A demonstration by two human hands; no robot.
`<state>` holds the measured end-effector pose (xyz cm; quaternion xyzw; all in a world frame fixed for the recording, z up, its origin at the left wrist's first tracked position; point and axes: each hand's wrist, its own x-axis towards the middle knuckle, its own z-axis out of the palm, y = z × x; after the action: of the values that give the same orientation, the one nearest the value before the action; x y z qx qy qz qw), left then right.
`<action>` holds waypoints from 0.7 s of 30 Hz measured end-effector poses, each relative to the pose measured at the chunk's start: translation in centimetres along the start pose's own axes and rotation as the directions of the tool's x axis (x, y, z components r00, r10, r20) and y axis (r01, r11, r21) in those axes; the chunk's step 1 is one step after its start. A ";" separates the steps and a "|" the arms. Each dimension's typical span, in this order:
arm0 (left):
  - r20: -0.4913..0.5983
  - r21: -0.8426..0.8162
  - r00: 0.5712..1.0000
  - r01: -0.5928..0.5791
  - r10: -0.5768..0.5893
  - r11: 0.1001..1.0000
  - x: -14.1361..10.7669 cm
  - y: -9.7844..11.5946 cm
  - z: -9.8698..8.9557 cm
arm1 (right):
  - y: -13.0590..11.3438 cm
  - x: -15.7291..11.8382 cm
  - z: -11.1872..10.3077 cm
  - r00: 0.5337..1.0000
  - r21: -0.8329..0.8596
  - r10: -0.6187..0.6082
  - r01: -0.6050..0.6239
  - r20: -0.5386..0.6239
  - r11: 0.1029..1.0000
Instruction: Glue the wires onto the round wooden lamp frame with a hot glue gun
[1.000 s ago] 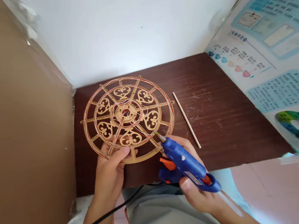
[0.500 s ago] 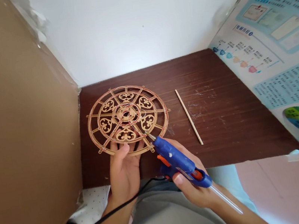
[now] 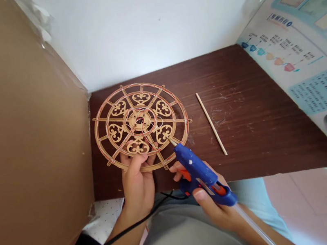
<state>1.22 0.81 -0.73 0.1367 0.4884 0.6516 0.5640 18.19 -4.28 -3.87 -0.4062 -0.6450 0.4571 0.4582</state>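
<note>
My left hand (image 3: 138,182) grips the near edge of a round wooden openwork wheel (image 3: 140,120), thumb on top and fingers underneath. Cut-out scroll ornaments sit between its spokes, and thin red and white wires run around its rings and hub. In my right hand (image 3: 211,202) is a blue hot glue gun (image 3: 199,170) with an orange trigger. Its metal nozzle points at the wheel's lower right part, by one scroll ornament; whether it touches I cannot tell. A clear glue stick (image 3: 256,226) sticks out of the gun's back end.
A thin wooden stick (image 3: 211,124) lies on the dark brown tabletop (image 3: 249,117), right of the wheel. Cardboard (image 3: 23,120) stands at left, a white wall (image 3: 151,25) behind, a printed board (image 3: 310,53) at right. A black cord (image 3: 130,226) crosses over my left forearm.
The wheel has tilted a little, its far edge rising. The glue gun's nozzle has shifted right and slightly up along the wheel. Fingers of my right hand now show in front of the trigger.
</note>
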 end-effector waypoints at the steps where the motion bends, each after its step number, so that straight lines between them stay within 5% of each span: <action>1: 0.010 0.004 1.000 -0.015 0.015 1.000 0.0 0.0 0.0 | -0.1 0.0 0.1 1.000 0.009 0.007 -0.007 -0.018 1.000; 16: -0.011 -0.004 0.995 -0.104 0.104 0.995 0.7 -0.1 0.2 | -0.8 0.9 1.4 0.992 0.032 0.113 -0.112 -0.052 0.993; 21: 0.004 0.039 0.981 -0.195 0.195 0.980 1.2 0.2 0.3 | -1.0 1.3 1.5 0.992 -0.113 0.121 -0.124 -0.031 0.986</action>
<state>0.94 1.99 -0.86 0.1949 0.4855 0.6941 0.4946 16.34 -3.61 -2.88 -0.4762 -0.6384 0.4418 0.4129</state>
